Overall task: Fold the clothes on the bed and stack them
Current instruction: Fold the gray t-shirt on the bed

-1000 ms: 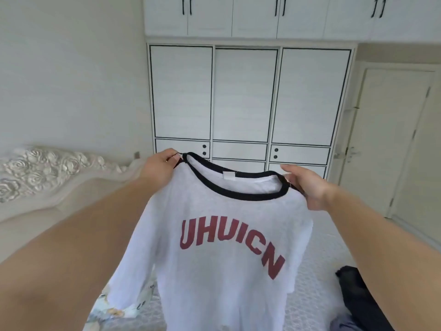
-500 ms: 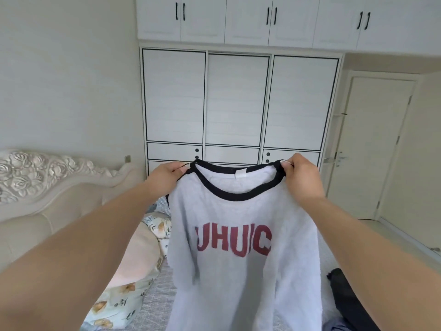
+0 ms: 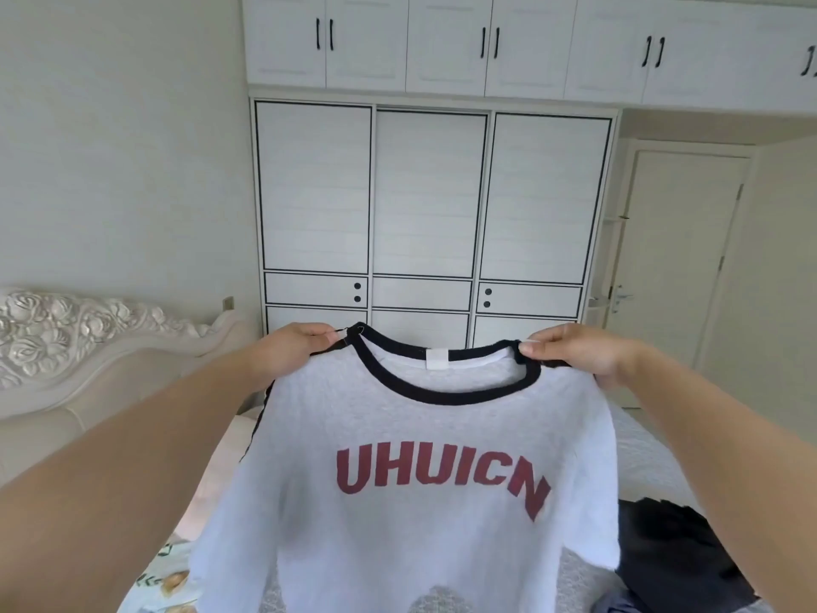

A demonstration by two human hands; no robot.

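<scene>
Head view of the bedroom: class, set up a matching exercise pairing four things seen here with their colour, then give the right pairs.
Things:
1. collar
2. lettering
3. wardrobe
4. shirt body

Colours:
A. white with black outlines
B. pale grey
C. black
D. dark red

Pairs: 1-C, 2-D, 3-A, 4-B. The left hand and right hand each pinch the shirt at a shoulder beside the collar.

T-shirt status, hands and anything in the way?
Left hand and right hand pinch the T-shirt by the shoulders. Held up, unfolded. Dark clothes lie lower right.
</scene>
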